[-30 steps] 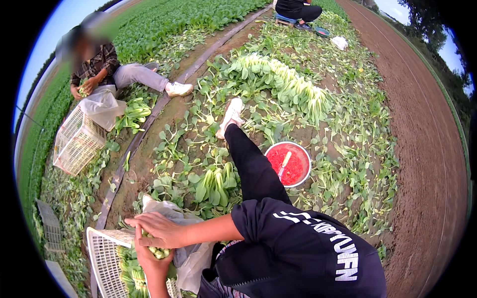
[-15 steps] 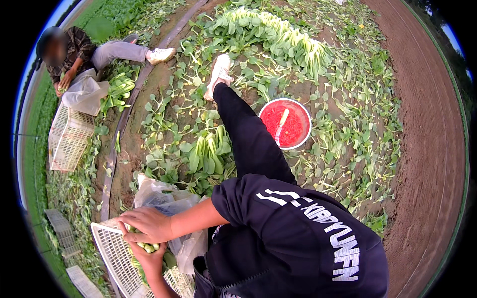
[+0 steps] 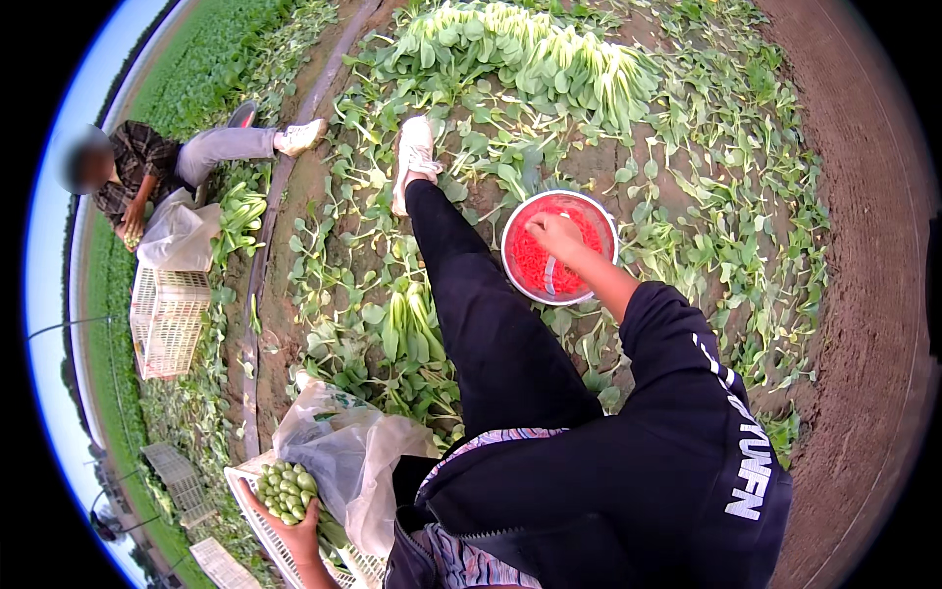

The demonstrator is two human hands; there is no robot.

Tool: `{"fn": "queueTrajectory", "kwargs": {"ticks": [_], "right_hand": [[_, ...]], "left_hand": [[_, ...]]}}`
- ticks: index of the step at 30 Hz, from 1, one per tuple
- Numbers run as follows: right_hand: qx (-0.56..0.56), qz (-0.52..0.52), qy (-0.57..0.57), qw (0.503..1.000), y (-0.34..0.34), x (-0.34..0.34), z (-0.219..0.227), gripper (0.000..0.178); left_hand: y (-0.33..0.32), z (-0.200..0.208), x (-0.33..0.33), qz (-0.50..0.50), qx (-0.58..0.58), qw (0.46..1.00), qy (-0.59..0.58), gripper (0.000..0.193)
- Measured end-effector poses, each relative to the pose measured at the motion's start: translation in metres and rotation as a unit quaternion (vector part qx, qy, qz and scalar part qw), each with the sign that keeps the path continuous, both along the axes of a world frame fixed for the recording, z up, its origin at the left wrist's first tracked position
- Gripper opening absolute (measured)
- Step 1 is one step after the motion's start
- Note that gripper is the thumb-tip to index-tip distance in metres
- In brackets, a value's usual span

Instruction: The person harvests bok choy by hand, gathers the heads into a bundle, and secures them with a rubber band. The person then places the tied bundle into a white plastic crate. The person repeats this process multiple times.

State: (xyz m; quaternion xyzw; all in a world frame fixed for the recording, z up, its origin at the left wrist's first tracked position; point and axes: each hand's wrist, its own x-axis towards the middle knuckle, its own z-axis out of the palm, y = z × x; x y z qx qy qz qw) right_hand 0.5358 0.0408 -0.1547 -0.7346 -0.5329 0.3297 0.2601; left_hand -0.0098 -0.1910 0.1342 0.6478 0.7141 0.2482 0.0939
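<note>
At lower left my left hand (image 3: 297, 533) is wrapped round a bunch of leafy greens (image 3: 287, 491), its pale green cut stem ends packed together and facing up. The bunch is above a white plastic crate (image 3: 253, 503), beside a clear plastic bag (image 3: 343, 456) draped over the crate. My right hand (image 3: 557, 237) reaches into a round metal basin (image 3: 559, 300) filled with thin red strands (image 3: 530, 257). Its fingers are bent together; what they grip, if anything, is hidden. A knife's pale blade (image 3: 550, 276) shows below that hand, its handle covered.
A long row of greens (image 3: 530, 49) lies at the far side, and a small pile (image 3: 410, 324) is left of my leg. Another person (image 3: 147, 177) sits at upper left by a crate (image 3: 172, 319). Two more crates (image 3: 182, 481) stand at lower left. Loose leaves cover the ground.
My right hand has left the bunch and moved up and right into the basin. My left hand keeps the bunch, whose stem ends now show fully. The view has shifted slightly.
</note>
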Motion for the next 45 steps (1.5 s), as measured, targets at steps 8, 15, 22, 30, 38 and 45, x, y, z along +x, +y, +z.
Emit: {"fn": "queueTrajectory", "kwargs": {"ticks": [8,15,22,30,38,45], "right_hand": [[-0.031,0.216,-0.279,0.935,-0.055,0.036,-0.078,0.017],[-0.036,0.208,-0.253,0.944,-0.054,0.04,-0.078,0.013],[-0.002,0.104,-0.196,0.975,-0.06,0.044,-0.072,0.011],[-0.038,-0.073,-0.082,0.993,-0.042,0.046,-0.058,0.017],[0.146,-0.002,0.338,0.93,0.045,-0.077,0.126,0.021],[0.303,0.353,0.327,0.823,-0.018,-0.321,0.307,0.015]], "left_hand": [[0.001,0.034,0.032,0.033,0.027,0.999,0.007,0.124],[0.047,0.054,0.093,0.018,0.025,0.993,-0.113,0.127],[0.11,0.046,0.099,-0.041,-0.054,0.981,-0.183,0.123],[0.148,0.031,0.068,-0.096,-0.025,0.979,-0.177,0.119],[0.128,0.032,0.062,-0.126,-0.027,0.983,-0.13,0.121],[0.11,0.041,0.057,-0.18,0.007,0.982,-0.05,0.111]]}}
